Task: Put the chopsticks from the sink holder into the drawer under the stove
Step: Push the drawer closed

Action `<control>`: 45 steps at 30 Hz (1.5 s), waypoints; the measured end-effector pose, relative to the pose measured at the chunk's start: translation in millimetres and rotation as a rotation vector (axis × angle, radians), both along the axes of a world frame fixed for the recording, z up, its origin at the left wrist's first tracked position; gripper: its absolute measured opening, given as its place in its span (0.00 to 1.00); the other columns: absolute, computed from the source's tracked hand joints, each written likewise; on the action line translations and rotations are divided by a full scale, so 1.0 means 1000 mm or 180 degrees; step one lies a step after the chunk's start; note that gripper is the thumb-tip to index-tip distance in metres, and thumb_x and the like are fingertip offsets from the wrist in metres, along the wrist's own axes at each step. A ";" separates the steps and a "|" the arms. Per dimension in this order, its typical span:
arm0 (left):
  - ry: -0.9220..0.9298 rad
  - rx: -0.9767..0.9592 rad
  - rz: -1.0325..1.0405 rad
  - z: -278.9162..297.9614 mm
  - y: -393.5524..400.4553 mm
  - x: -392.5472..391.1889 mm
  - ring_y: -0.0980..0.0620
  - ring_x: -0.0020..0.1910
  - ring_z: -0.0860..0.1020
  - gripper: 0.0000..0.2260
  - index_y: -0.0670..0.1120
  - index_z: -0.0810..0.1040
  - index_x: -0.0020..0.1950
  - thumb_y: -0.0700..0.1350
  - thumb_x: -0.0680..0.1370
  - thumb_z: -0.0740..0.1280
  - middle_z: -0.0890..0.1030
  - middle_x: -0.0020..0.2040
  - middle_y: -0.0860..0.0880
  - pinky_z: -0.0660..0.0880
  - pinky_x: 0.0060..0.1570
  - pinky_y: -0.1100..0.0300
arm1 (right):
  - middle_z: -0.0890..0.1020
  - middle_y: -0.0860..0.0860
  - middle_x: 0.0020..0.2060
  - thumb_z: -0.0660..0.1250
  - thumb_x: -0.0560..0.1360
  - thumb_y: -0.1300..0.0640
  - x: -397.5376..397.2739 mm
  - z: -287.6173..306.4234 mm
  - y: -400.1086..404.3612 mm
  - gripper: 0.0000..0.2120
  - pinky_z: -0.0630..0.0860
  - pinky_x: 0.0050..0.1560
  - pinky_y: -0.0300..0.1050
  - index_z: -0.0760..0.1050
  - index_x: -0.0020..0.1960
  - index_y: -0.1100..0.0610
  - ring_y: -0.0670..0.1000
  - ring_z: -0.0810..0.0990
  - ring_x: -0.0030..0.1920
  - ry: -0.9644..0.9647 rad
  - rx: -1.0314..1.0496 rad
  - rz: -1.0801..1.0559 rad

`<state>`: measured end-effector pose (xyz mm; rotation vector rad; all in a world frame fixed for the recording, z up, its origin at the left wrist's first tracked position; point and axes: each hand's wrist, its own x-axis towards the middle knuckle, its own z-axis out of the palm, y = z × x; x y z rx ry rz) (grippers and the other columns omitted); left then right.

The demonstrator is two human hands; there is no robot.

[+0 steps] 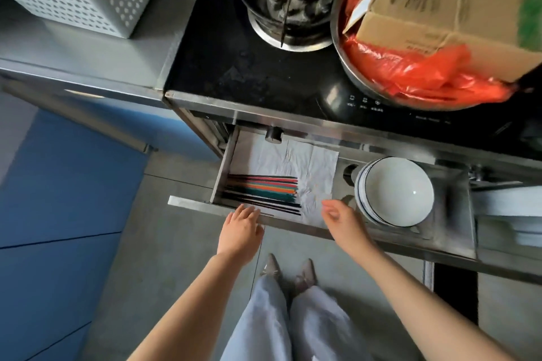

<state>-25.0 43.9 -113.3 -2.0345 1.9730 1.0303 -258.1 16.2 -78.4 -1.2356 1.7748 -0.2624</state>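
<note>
**Chopsticks in, drawer waiting to close**

The chopsticks (262,192) lie fanned along the drawer (223,168)'s left wall, near its front edge, on a crinkled white liner (311,167). The left hand (240,233) rests flat on the steel front lip, fingers spread, holding nothing. The right hand (341,218) hovers loosely curled, empty too. Best push evenly with both palms: those slim, glossy lacquered sticks roll easily, and the smooth stacked bowls (394,192) at the right could rattle.
</note>
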 end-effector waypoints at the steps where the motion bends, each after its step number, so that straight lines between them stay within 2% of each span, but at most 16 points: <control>1: 0.0138 0.0043 0.0135 0.004 0.001 -0.004 0.49 0.76 0.61 0.22 0.45 0.69 0.72 0.46 0.78 0.60 0.70 0.73 0.48 0.58 0.75 0.56 | 0.83 0.60 0.53 0.66 0.76 0.63 0.001 0.001 0.003 0.11 0.75 0.60 0.50 0.78 0.57 0.64 0.57 0.81 0.54 -0.0155 0.0131 -0.0288; 3: 0.0409 0.0061 0.0602 0.016 0.002 -0.014 0.48 0.71 0.69 0.19 0.45 0.73 0.69 0.42 0.77 0.63 0.75 0.69 0.47 0.64 0.70 0.58 | 0.83 0.60 0.51 0.64 0.76 0.63 0.002 0.010 0.010 0.07 0.75 0.55 0.49 0.78 0.52 0.62 0.58 0.81 0.53 -0.0560 0.0410 -0.0989; 5: 0.0676 0.0096 0.1349 0.028 0.004 -0.023 0.44 0.57 0.79 0.12 0.44 0.79 0.59 0.41 0.76 0.64 0.83 0.56 0.44 0.73 0.57 0.54 | 0.81 0.59 0.47 0.62 0.78 0.62 0.002 0.020 0.019 0.05 0.75 0.49 0.46 0.76 0.49 0.60 0.59 0.80 0.50 -0.1268 0.0860 -0.1833; 8: 0.1761 0.0558 0.3081 0.032 0.003 -0.030 0.47 0.36 0.84 0.09 0.39 0.76 0.57 0.38 0.78 0.63 0.84 0.40 0.43 0.78 0.45 0.53 | 0.79 0.61 0.48 0.58 0.80 0.60 -0.002 0.027 0.029 0.09 0.71 0.58 0.50 0.71 0.56 0.64 0.60 0.76 0.56 -0.2412 0.1703 -0.3092; 10: 0.2244 0.1051 0.3721 0.030 0.005 -0.030 0.49 0.35 0.84 0.08 0.40 0.73 0.58 0.39 0.80 0.61 0.84 0.41 0.43 0.78 0.43 0.55 | 0.76 0.65 0.52 0.57 0.80 0.60 -0.007 0.024 0.036 0.13 0.70 0.62 0.55 0.66 0.61 0.67 0.63 0.73 0.63 -0.3047 0.2052 -0.4064; 13: 0.2671 0.1803 0.4357 0.025 0.005 -0.028 0.42 0.41 0.83 0.12 0.39 0.72 0.62 0.42 0.80 0.64 0.81 0.49 0.40 0.82 0.36 0.52 | 0.67 0.69 0.67 0.58 0.81 0.58 -0.014 0.015 0.041 0.24 0.67 0.66 0.62 0.57 0.72 0.68 0.65 0.67 0.69 -0.3382 0.2237 -0.4946; 16: 0.2851 0.2052 0.4845 0.017 -0.001 -0.026 0.34 0.42 0.81 0.20 0.41 0.67 0.69 0.43 0.79 0.67 0.74 0.62 0.37 0.82 0.29 0.46 | 0.58 0.68 0.72 0.58 0.81 0.57 -0.014 0.007 0.037 0.26 0.65 0.64 0.68 0.54 0.76 0.61 0.66 0.60 0.72 -0.3418 0.2050 -0.5218; 19: 0.3137 0.1871 0.5156 0.010 -0.005 -0.025 0.30 0.52 0.78 0.25 0.43 0.59 0.75 0.40 0.81 0.63 0.69 0.68 0.34 0.80 0.27 0.42 | 0.62 0.65 0.69 0.57 0.81 0.58 -0.013 0.005 0.032 0.25 0.62 0.65 0.71 0.53 0.75 0.61 0.63 0.60 0.73 -0.3243 0.1863 -0.5261; 21: 0.3386 0.1780 0.5304 0.006 -0.007 -0.025 0.30 0.52 0.77 0.23 0.41 0.58 0.75 0.38 0.82 0.60 0.72 0.65 0.31 0.80 0.27 0.41 | 0.66 0.66 0.64 0.55 0.82 0.58 -0.014 0.001 0.030 0.21 0.61 0.67 0.70 0.57 0.73 0.63 0.64 0.62 0.72 -0.3012 0.1826 -0.5233; 25: 0.3349 0.1607 0.5297 -0.004 -0.012 -0.025 0.30 0.58 0.77 0.17 0.35 0.59 0.72 0.34 0.82 0.55 0.73 0.63 0.26 0.82 0.38 0.41 | 0.64 0.68 0.71 0.49 0.83 0.57 -0.018 -0.006 0.028 0.21 0.56 0.72 0.64 0.59 0.72 0.67 0.67 0.62 0.72 -0.2842 0.1869 -0.5143; 29: 0.3092 0.1570 0.5160 -0.010 -0.015 -0.024 0.31 0.46 0.80 0.15 0.28 0.66 0.66 0.35 0.82 0.57 0.76 0.58 0.25 0.80 0.27 0.52 | 0.62 0.67 0.72 0.50 0.83 0.57 -0.013 -0.010 0.032 0.21 0.58 0.72 0.63 0.55 0.74 0.65 0.68 0.62 0.72 -0.2706 0.1658 -0.5135; 35: 0.2894 0.1520 0.5199 -0.012 -0.032 -0.028 0.33 0.39 0.81 0.15 0.29 0.68 0.65 0.38 0.83 0.55 0.78 0.54 0.28 0.81 0.25 0.50 | 0.64 0.67 0.71 0.49 0.83 0.59 -0.016 -0.014 0.012 0.20 0.59 0.71 0.62 0.58 0.73 0.66 0.66 0.63 0.71 -0.2337 0.1767 -0.4972; 38: 0.2866 0.1511 0.5143 -0.009 -0.045 -0.032 0.35 0.39 0.80 0.13 0.28 0.68 0.63 0.36 0.83 0.55 0.79 0.48 0.31 0.81 0.28 0.47 | 0.65 0.66 0.71 0.48 0.83 0.62 -0.019 -0.017 -0.001 0.20 0.58 0.71 0.62 0.58 0.73 0.67 0.65 0.64 0.71 -0.2172 0.1747 -0.4863; 41: 0.2812 0.1496 0.5071 -0.008 -0.057 -0.034 0.35 0.40 0.80 0.12 0.29 0.69 0.62 0.35 0.83 0.55 0.78 0.52 0.30 0.81 0.30 0.47 | 0.67 0.62 0.71 0.49 0.83 0.63 -0.023 -0.018 -0.013 0.17 0.58 0.72 0.61 0.65 0.68 0.68 0.62 0.65 0.71 -0.2311 0.1630 -0.4931; 43: 0.2793 0.1516 0.5008 -0.012 -0.067 -0.035 0.36 0.40 0.80 0.12 0.30 0.68 0.63 0.36 0.83 0.54 0.78 0.52 0.31 0.83 0.36 0.45 | 0.68 0.64 0.70 0.50 0.83 0.62 -0.025 -0.018 -0.023 0.14 0.59 0.71 0.62 0.69 0.58 0.70 0.64 0.65 0.71 -0.2380 0.1612 -0.4879; 45: 0.2697 0.1572 0.4884 -0.016 -0.076 -0.036 0.38 0.39 0.79 0.11 0.32 0.69 0.61 0.36 0.83 0.52 0.78 0.46 0.33 0.79 0.45 0.43 | 0.66 0.66 0.70 0.50 0.83 0.62 -0.027 -0.018 -0.032 0.14 0.58 0.71 0.63 0.67 0.62 0.70 0.66 0.64 0.71 -0.2396 0.1618 -0.4788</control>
